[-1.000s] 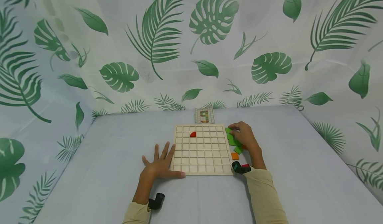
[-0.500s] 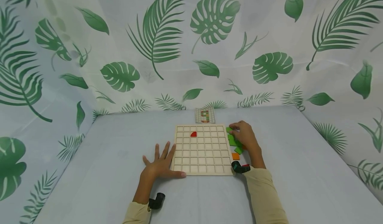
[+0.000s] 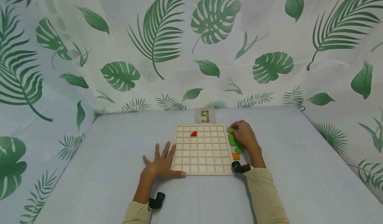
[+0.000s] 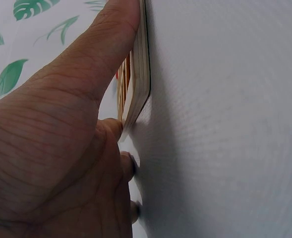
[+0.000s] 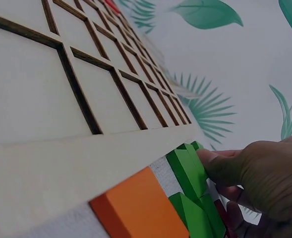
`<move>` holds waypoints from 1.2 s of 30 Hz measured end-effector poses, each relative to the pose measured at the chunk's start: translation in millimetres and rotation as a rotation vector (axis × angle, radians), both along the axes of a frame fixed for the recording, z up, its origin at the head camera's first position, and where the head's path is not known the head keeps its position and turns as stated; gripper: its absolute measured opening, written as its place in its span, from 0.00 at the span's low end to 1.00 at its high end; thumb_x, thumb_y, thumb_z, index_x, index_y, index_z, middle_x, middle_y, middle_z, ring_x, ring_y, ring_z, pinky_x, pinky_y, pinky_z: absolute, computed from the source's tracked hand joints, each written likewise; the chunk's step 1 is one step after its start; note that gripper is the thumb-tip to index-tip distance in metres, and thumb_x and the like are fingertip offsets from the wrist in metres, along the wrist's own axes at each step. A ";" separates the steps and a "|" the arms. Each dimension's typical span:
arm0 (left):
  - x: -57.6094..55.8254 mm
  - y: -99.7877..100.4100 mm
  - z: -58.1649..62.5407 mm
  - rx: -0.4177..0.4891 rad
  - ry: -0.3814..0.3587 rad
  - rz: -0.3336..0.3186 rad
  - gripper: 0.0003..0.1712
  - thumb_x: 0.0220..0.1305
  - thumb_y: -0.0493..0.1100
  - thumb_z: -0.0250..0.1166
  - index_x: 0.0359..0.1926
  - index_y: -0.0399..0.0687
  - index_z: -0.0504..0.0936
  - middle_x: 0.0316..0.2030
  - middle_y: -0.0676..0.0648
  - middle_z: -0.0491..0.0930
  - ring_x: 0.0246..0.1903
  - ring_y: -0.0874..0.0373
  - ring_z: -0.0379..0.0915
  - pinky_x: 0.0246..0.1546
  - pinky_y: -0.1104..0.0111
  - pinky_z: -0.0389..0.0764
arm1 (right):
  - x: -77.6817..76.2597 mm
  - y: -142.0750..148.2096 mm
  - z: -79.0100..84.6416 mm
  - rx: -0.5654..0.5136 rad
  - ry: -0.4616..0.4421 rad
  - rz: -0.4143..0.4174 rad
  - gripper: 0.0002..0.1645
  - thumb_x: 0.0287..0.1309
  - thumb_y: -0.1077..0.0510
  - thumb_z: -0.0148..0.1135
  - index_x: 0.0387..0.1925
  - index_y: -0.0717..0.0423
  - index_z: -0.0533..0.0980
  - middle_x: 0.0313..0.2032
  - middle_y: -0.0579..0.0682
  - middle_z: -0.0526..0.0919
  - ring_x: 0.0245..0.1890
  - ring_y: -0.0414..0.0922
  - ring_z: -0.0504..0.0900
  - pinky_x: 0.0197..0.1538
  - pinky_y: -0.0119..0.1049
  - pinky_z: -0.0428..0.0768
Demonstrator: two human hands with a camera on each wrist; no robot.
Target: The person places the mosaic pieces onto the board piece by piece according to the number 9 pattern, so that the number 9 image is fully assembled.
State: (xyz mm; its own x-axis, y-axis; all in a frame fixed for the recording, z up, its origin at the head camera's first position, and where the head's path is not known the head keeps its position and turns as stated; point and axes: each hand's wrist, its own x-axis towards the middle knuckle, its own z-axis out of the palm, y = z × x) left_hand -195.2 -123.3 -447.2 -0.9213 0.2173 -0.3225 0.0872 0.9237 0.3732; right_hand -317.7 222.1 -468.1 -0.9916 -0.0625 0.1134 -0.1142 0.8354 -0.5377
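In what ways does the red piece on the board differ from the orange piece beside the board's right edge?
The red piece has one curved side; the orange piece shows only straight sides. The red piece sits in a cell of the board; the orange piece lies on the table beside it. Both lie flat.

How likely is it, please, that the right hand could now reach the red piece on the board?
Probably yes: the red piece lies uncovered on the board, and nothing stands between it and the right hand, though that hand seems to pinch a green tile.
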 end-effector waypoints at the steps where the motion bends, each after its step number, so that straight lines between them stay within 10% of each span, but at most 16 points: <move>1: 0.1 0.0 0.2 -0.001 -0.002 -0.001 0.69 0.46 0.75 0.68 0.78 0.56 0.41 0.79 0.46 0.33 0.75 0.34 0.20 0.58 0.21 0.33 | 0.7 -0.1 0.4 -0.004 -0.006 -0.002 0.15 0.61 0.60 0.66 0.47 0.65 0.80 0.44 0.63 0.78 0.43 0.55 0.77 0.47 0.51 0.76; 17: 1.5 0.1 1.5 0.001 0.002 -0.003 0.68 0.46 0.75 0.68 0.78 0.56 0.42 0.79 0.46 0.33 0.75 0.34 0.20 0.58 0.21 0.34 | 6.1 -2.8 -5.0 -0.050 0.045 0.007 0.17 0.64 0.58 0.63 0.50 0.65 0.78 0.46 0.64 0.77 0.46 0.56 0.77 0.48 0.52 0.76; 36: 0.9 -0.1 0.6 -0.005 0.009 -0.002 0.69 0.45 0.75 0.68 0.78 0.56 0.42 0.79 0.46 0.34 0.75 0.34 0.21 0.58 0.21 0.35 | 3.3 -25.0 -6.4 -0.169 0.152 0.246 0.17 0.63 0.61 0.64 0.49 0.68 0.77 0.45 0.64 0.78 0.48 0.58 0.77 0.53 0.55 0.76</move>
State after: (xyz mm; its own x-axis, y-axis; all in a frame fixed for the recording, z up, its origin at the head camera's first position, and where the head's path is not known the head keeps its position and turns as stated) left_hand -194.4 -123.5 -446.6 -0.9236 0.2179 -0.3154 0.0925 0.9251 0.3682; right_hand -314.4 197.0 -474.5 -0.9199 -0.2661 0.2879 -0.3912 0.6732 -0.6276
